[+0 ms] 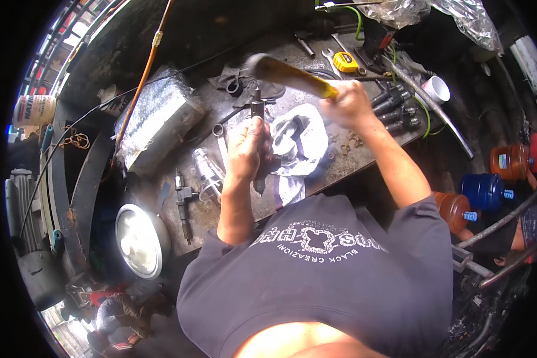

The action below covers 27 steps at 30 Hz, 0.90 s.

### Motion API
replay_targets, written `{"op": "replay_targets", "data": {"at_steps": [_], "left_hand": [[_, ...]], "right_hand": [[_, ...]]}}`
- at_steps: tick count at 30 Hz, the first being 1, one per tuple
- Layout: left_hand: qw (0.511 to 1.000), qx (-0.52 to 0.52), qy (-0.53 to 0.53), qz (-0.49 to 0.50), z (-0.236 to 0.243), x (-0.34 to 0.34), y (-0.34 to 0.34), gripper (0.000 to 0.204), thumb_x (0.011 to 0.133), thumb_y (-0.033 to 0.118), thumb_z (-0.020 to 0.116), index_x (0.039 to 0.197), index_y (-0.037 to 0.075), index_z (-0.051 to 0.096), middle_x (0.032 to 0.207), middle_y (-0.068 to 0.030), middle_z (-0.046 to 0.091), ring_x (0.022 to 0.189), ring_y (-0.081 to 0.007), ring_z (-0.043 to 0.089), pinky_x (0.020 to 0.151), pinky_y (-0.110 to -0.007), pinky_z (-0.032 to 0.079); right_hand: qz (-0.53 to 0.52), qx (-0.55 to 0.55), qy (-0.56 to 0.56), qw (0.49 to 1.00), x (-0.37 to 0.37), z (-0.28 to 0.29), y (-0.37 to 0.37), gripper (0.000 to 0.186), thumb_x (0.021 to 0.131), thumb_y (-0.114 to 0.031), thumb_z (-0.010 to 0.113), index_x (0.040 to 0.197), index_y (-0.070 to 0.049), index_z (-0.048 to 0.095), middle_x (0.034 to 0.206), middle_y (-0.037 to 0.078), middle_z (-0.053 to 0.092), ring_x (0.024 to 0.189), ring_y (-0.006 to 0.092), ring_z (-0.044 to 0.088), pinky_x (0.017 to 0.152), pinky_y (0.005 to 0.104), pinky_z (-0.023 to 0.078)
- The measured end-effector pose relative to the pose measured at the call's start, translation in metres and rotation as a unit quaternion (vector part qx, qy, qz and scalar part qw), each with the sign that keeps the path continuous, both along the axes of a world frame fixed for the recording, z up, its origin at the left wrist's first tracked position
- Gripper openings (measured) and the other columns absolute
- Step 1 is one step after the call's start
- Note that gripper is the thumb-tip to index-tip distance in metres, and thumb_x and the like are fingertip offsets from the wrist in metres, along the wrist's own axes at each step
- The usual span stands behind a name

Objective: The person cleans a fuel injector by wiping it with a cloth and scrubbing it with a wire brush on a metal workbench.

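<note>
My left hand [247, 146] is closed around a fuel injector [257, 107], which stands upright with its tip pointing away from me. In my right hand [349, 104] is a hammer [292, 77], gripped by its yellow handle. Its head is smeared by motion and hangs over the injector's upper end. Beside my left hand lies a crumpled white cloth [301, 140]. A second injector [185, 206] rests on the metal bench [340, 161] to the left, near a clear plastic container [207, 170]. A ring-ended wrench [219, 134] lies just left of the left hand.
Several dark cylindrical parts [394, 107] lie right of my right hand, near a white cup [437, 89]. A yellow tape measure [344, 62] and an open-end wrench [330, 58] sit behind. Left are a plastic-wrapped block [161, 116] and a round white lid [138, 238]. An orange hose [146, 71] hangs there.
</note>
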<state>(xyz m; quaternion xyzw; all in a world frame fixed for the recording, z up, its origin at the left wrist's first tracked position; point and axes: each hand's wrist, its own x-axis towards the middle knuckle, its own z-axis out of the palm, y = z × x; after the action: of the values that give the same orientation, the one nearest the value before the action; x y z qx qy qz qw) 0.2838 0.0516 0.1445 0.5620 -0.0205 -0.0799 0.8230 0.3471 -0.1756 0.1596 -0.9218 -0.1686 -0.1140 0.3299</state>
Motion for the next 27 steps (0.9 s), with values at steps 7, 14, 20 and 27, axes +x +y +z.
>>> {"op": "replay_targets", "data": {"at_steps": [7,14,20,27], "left_hand": [[0.998,0.001,-0.059,-0.012,0.013,-0.007,0.004,0.035,0.095,0.031,0.046,0.074,0.004,0.053,0.055,-0.0009,0.046,0.042,-0.0082,0.042,0.039,-0.023,0.036],[0.999,0.021,-0.022,-0.017,0.007,-0.007,-0.005,0.037,0.094,0.034,0.048,0.073,0.004,0.053,0.054,-0.0001,0.045,0.041,-0.0079,0.041,0.038,-0.023,0.035],[0.994,-0.088,0.011,-0.059,0.018,-0.008,-0.009,0.033,0.094,0.032,0.048,0.079,0.003,0.052,0.056,-0.0015,0.045,0.043,-0.0093,0.040,0.041,-0.024,0.037],[0.997,-0.050,-0.062,-0.010,0.016,-0.002,-0.007,0.033,0.094,0.030,0.049,0.076,0.003,0.052,0.054,-0.0011,0.045,0.041,-0.0092,0.041,0.039,-0.023,0.037]], "right_hand": [[-0.021,-0.209,0.016,0.978,0.003,-0.049,-0.025,0.020,0.075,-0.023,0.054,0.082,-0.009,0.067,0.074,0.016,0.065,0.070,0.0338,0.065,0.066,0.0426,0.054],[0.059,-0.009,0.005,0.998,-0.011,0.000,0.023,0.014,0.069,-0.019,0.059,0.072,-0.006,0.064,0.064,0.015,0.062,0.062,0.0293,0.064,0.061,0.0386,0.052],[-0.034,-0.081,0.009,0.996,0.006,-0.024,-0.012,0.014,0.069,-0.017,0.059,0.076,-0.005,0.062,0.068,0.017,0.062,0.066,0.0301,0.064,0.061,0.0383,0.051],[-0.007,-0.075,-0.001,0.997,0.003,-0.044,-0.017,0.011,0.070,-0.014,0.058,0.074,-0.006,0.063,0.067,0.015,0.063,0.063,0.0306,0.064,0.057,0.0366,0.051]]}}
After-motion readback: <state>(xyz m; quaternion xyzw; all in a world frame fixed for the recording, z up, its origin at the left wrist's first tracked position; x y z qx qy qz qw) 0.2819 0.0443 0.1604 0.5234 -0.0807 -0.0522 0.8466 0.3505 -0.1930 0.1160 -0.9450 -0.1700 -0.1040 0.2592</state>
